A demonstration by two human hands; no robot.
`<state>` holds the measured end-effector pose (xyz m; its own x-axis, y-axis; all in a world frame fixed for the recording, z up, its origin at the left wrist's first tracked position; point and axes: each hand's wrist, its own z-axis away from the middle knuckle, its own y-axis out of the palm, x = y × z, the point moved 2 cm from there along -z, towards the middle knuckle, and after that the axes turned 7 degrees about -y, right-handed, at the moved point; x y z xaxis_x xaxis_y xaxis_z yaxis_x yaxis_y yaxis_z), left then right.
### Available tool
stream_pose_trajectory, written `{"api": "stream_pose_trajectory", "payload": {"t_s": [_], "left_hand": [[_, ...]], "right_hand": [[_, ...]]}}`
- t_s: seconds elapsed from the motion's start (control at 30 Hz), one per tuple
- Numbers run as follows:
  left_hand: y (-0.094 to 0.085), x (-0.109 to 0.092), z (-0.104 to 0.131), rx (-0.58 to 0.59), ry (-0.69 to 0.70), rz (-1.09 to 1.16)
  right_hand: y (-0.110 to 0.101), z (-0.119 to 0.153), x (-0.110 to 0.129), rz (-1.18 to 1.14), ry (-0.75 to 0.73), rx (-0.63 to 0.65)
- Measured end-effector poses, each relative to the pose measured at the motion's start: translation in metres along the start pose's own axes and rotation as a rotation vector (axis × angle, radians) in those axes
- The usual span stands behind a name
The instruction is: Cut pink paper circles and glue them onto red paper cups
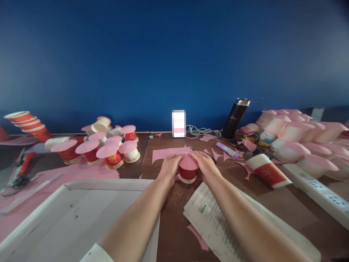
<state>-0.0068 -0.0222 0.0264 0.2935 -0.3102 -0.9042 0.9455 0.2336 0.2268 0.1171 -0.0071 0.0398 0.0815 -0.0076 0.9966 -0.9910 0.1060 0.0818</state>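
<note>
A red paper cup [187, 176] stands upside down on the brown table, its white rim at the bottom. Over its top lies a pink paper disc [189, 163], sloping down towards me. My left hand [170, 166] grips the disc's left edge, fingers bent at its far side. On the opposite edge my right hand [204, 164] holds it in the same way. Parts of the fingertips are hidden by the hands and the disc. Just behind the hands is a cut pink paper sheet [163, 154].
Several disc-topped cups [111, 153] stand at left, beside stacked red cups [27, 125]. A white tray [109, 185], scissors [20, 169], a newspaper [203, 207], a power strip [313, 187], a black flask [236, 118], a lit phone [179, 123] and pink-topped white cups [297, 133] surround the work.
</note>
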Motion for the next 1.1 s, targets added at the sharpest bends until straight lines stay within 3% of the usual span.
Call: {"api": "stream_pose_trajectory", "payload": {"t_s": [0.57, 1.1], "left_hand": [[0.000, 0.002, 0.000, -0.017, -0.017, 0.015], [0.000, 0.000, 0.003, -0.023, -0.024, 0.029]], "right_hand": [[-0.007, 0.000, -0.013, -0.064, 0.085, -0.039], [-0.011, 0.010, 0.000, 0.033, 0.172, 0.069]]}}
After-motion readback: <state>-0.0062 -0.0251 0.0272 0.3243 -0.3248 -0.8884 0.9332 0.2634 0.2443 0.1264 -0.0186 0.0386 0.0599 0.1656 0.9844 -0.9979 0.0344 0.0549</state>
